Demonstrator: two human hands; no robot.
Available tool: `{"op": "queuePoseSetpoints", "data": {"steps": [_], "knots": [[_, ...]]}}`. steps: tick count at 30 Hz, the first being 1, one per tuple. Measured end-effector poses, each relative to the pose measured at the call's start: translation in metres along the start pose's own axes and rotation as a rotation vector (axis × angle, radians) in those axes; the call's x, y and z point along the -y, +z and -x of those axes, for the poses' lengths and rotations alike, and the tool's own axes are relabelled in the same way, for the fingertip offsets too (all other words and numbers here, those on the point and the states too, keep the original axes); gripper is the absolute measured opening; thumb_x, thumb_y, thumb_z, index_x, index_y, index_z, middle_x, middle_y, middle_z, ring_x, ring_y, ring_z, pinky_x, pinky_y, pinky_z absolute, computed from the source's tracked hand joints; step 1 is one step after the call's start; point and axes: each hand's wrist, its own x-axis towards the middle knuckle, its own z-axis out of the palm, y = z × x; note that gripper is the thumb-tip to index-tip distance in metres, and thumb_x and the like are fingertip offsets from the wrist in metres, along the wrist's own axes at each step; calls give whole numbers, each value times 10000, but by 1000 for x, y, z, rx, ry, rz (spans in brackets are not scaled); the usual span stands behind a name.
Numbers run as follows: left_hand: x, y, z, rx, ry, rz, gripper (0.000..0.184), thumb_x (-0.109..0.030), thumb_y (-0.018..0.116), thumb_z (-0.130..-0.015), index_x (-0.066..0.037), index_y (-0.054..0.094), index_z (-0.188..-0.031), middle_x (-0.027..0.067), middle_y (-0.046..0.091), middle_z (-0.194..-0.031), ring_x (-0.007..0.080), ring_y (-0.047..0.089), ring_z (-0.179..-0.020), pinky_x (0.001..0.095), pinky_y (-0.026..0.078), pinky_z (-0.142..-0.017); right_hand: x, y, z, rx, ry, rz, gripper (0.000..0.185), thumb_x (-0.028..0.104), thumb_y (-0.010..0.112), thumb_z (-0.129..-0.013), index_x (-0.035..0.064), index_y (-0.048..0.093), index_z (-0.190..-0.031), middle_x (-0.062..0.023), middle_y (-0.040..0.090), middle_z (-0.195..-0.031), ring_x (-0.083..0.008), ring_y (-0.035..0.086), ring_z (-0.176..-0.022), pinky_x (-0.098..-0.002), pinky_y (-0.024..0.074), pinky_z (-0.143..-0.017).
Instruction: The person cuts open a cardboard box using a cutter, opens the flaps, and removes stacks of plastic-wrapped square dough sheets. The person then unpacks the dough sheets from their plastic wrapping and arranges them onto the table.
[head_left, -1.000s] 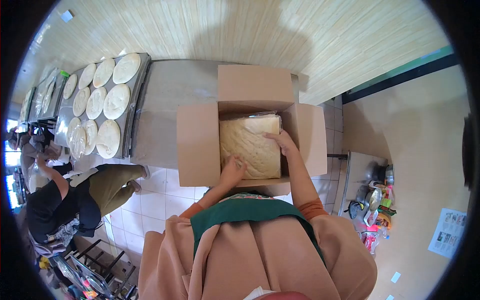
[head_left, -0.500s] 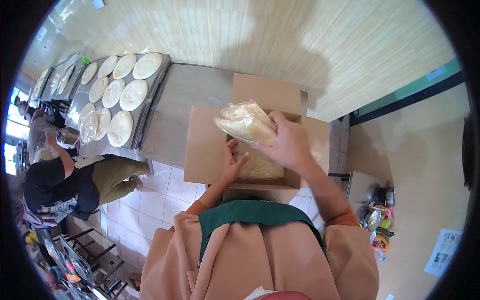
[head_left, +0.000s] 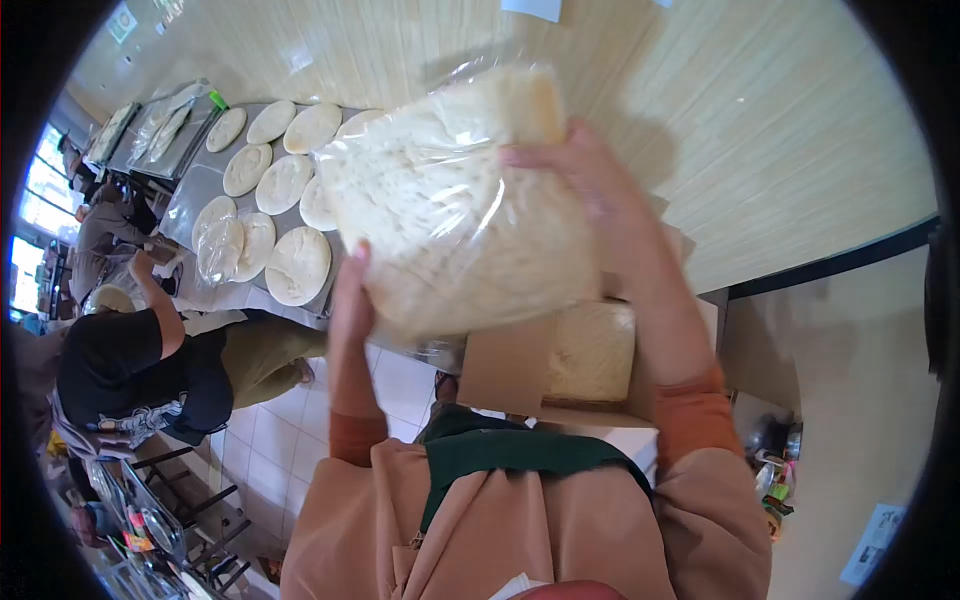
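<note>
A bagged slab of flat bread [head_left: 455, 215], held aloft in both hands. The slab hangs clear of any support, above the left edge of the open cardboard box [head_left: 500, 368], and in this view overlaps the right edge of the metal tray [head_left: 183, 210] bearing round flatbreads [head_left: 298, 266]. The right hand [head_left: 575, 165] grips the upper right edge, thumb laid across the face; the left hand [head_left: 353, 300] holds the lower left edge, thumb uppermost. The fingers beneath are largely hidden. A second slab [head_left: 590, 350] lies inside the box, near its front wall.

Handling, as judged from appearance: the bread is probably light for its breadth, soft and springy, liable to sag or crease if held by one corner and to dent under pinching. The glossy plastic is likely slippery. Opposite edges, with fingers spread flat underneath, offer the soundest hold.
</note>
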Motion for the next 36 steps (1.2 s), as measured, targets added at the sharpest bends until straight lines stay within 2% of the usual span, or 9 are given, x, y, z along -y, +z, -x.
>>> {"op": "queuePoseSetpoints", "data": {"steps": [9, 15, 17, 19, 23, 25, 29, 34, 36], "knots": [[30, -166, -82, 85, -489, -775, 599, -427, 623, -901, -9, 494, -1310, 85, 612, -1149, 168, 574, -1027, 302, 464, -871, -357, 96, -68, -128, 673, -596, 510, 344, 739, -765, 3, 632, -1130, -133, 678, -976, -241, 669, -858, -403, 551, -771], [170, -252, -168, 302, -533, -713, 817, -511, 713, -794, 49, 458, -1330, 166, 585, -1266, 260, 545, -1171, 329, 411, -982, -298, 123, -19, -324, 577, 346, 703, 413, 694, -840, -2, 475, -1364, -164, 535, -1350, -234, 499, -1266, -353, 392, -1059], [178, -233, -178, 300, -439, -1376, 904, -557, 716, -767, 59, 419, -1359, 251, 516, -1343, 312, 500, -1258, 345, 383, -1033, -213, 105, 18, 104, 135, 267, 679, 391, 661, -890, -6, 436, -1393, -167, 479, -1410, -251, 425, -1335, -349, 344, -1096], [180, -227, -184, 367, -445, -1315, 913, -571, 700, -772, 60, 404, -1362, 293, 494, -1337, 349, 465, -1282, 382, 373, -1048, -160, 76, 47, 428, 17, -138, 557, 291, 648, -914, -46, 493, -1328, -179, 578, -1292, -232, 535, -1226, -365, 404, -1054], [181, -190, -135, -90, -175, -1667, 868, -552, 698, -777, 51, 429, -1341, 312, 463, -1331, 428, 382, -1314, 483, 346, -1064, -158, -35, 101, -290, 86, -135, 299, 258, 560, -958, 25, 648, -1125, -112, 702, -1054, -166, 668, -969, -300, 504, -864], [200, -197, -117, -31, 67, -1523, 696, -444, 694, -822, 30, 488, -1288, 292, 419, -1365, 492, 341, -1307, 554, 315, -1064, -238, -111, 124, -743, 275, -9, 377, 324, 569, -932, 26, 636, -1154, -165, 656, -1170, -226, 626, -1098, -355, 486, -901], [198, -146, -63, 126, 151, -1449, 508, -343, 673, -874, -20, 543, -1244, 295, 404, -1391, 457, 339, -1331, 512, 301, -1085, -402, -220, 185, -790, 1045, 890, 831, 456, 635, -827, -96, 368, -1389, -298, 363, -1453, -396, 355, -1363, -463, 270, -1128], [155, -76, -14, 214, 290, -1384, 377, -299, 569, -964, -37, 560, -1234, 244, 505, -1321, 356, 396, -1329, 437, 321, -1082, -418, -206, 187, -844, 1116, 777, 1014, 571, 658, -751, -95, 301, -1427, -269, 345, -1473, -385, 331, -1370, -481, 257, -1131], [145, -55, -8, 381, -40, -1032, 354, -293, 512, -996, -34, 562, -1231, 203, 546, -1271, 300, 470, -1258, 395, 351, -1056, -409, -192, 178, -916, 1197, 764, 1065, 620, 652, -725, -82, 287, -1439, -257, 330, -1484, -382, 288, -1393, -501, 230, -1137]]}}
